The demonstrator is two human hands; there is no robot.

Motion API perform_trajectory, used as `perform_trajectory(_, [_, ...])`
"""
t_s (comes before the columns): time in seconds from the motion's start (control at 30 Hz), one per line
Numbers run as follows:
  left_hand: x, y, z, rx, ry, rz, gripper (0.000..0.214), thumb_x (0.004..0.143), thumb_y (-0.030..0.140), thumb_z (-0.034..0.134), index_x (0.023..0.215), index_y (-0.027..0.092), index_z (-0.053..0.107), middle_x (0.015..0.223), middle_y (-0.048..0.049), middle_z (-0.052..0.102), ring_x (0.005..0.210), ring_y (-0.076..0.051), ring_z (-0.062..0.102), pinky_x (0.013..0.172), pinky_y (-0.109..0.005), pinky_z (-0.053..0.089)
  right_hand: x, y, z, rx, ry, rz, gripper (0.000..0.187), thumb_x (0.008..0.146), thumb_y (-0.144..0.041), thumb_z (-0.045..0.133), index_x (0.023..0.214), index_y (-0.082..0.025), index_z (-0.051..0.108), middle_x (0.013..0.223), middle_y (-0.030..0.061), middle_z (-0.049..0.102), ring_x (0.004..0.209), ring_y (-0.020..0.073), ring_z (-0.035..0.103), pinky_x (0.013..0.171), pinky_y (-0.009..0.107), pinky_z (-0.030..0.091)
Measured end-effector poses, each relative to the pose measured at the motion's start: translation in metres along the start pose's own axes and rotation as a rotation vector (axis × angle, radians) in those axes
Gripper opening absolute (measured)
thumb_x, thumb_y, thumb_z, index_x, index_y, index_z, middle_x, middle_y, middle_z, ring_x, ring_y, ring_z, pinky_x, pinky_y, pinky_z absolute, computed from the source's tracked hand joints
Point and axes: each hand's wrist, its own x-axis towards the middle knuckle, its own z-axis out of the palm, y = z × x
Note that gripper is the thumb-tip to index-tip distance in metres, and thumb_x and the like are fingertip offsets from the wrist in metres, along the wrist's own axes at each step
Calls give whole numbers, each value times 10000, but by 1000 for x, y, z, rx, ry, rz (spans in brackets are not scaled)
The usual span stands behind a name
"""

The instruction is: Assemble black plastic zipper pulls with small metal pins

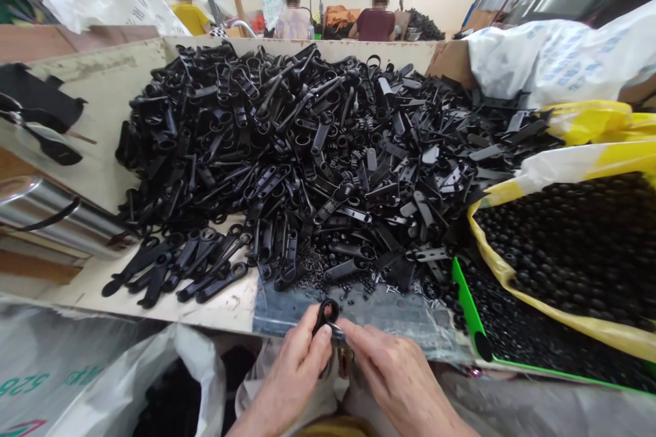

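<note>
My left hand [294, 365] is closed around a black plastic part with a ring-shaped end [329, 306], held just over the front edge of the table. The part's lower end is hidden by my fingers and thumb. My right hand [392, 365] comes in from the right with its fingertips pressed together near the ring. Something thin and shiny shows at those fingertips, too small to name. Just beyond both hands lies a worn blue-grey mat [338, 302], with small metal pins [435, 302] and tiny black pieces scattered along its far side.
A large heap of black plastic parts [256, 123] covers the table. Finished-looking long handles [189, 263] lie at the left, near a steel flask [56, 215]. On the right are a yellow-edged bag of black beads [574, 246] and a green-edged tray [467, 307]. Several people sit beyond.
</note>
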Motion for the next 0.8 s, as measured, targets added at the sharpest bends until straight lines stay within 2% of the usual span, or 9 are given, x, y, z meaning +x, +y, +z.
perform_trajectory(0.13, [-1, 3, 1, -8, -9, -13, 576, 952, 519, 599, 1444, 221, 603, 1382, -134, 686, 1245, -268, 652, 1033, -351, 545, 0, -1, 0, -64, -24, -7, 418, 983, -88, 469, 1334, -244, 634, 901, 34, 776, 722, 225, 777, 581, 263, 492])
perform_trajectory(0.23, [-2, 6, 2, -24, -8, -34, 588, 946, 523, 607, 1450, 221, 596, 1433, -134, 652, 1296, -280, 619, 1046, -360, 535, 1, -2, -2, -112, -57, -6, 406, 971, -80, 493, 1315, -246, 632, 890, 26, 774, 710, 226, 775, 562, 262, 467])
perform_trajectory(0.4, [-1, 6, 3, -68, 11, -85, 620, 912, 536, 644, 1438, 211, 604, 1455, -133, 638, 1346, -293, 579, 1064, -355, 520, 3, -3, -3, -88, -92, -2, 349, 983, -85, 489, 1253, -246, 640, 894, 17, 774, 704, 201, 762, 563, 250, 444])
perform_trajectory(0.53, [0, 4, 3, -120, 4, -104, 655, 907, 546, 651, 1459, 199, 580, 1501, -134, 598, 1400, -286, 530, 1097, -338, 489, 1, -3, 2, -53, -36, 2, 333, 975, -79, 484, 1210, -248, 647, 882, 11, 774, 717, 219, 768, 563, 262, 455])
perform_trajectory(0.7, [2, 4, 1, -155, -17, -138, 665, 893, 547, 676, 1455, 203, 583, 1501, -134, 599, 1380, -284, 552, 1091, -331, 491, -2, -2, 5, 78, 74, -36, 369, 1000, -77, 415, 1272, -213, 625, 987, 47, 788, 837, 201, 779, 677, 250, 537])
perform_trajectory(0.8, [1, 4, 0, -123, -8, -114, 633, 898, 531, 675, 1436, 204, 604, 1486, -132, 616, 1381, -282, 555, 1101, -336, 487, -1, -1, 5, 33, 59, -26, 394, 979, -65, 423, 1276, -208, 638, 975, 55, 794, 811, 216, 785, 650, 261, 541])
